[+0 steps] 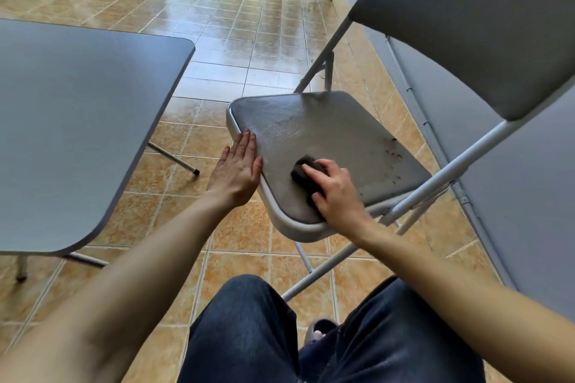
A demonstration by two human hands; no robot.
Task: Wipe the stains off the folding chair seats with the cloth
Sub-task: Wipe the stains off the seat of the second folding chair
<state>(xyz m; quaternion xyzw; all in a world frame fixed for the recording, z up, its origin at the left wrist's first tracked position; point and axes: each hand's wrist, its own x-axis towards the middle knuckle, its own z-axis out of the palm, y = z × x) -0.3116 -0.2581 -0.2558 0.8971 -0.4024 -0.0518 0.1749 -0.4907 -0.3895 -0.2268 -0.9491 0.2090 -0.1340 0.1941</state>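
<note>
The right hand's fingers curl over a dark wadded cloth, clamping it flat against the chair seat near its front edge; the right hand presses down from above with the wrist low. The left hand lies flat with its fingers released and straight, grasping nothing, palm braced against the seat's near-left rim to steady the chair.

The brown stains sit as a scatter of specks and one larger blot toward the seat's far-right side, near the frame tube, apart from the cloth. To do this step well, it probably pays to carry the cloth across to that cluster and rub in short, firm strokes there, keeping the left palm pushing back so the light folding chair does not skid on the glossy tiles. Folding the cloth to a clean face would likely keep the dirt from smearing.

The seat is a grey, rounded-corner pad with a fine pebbled, vinyl-like skin, wrapped in a pale metal lip; part of its surface looks dull and streaked. The backrest is a matching curved grey pad on pale tubular legs. To the left stands a smooth grey table top with rounded corners over orange-brown floor tiles.
</note>
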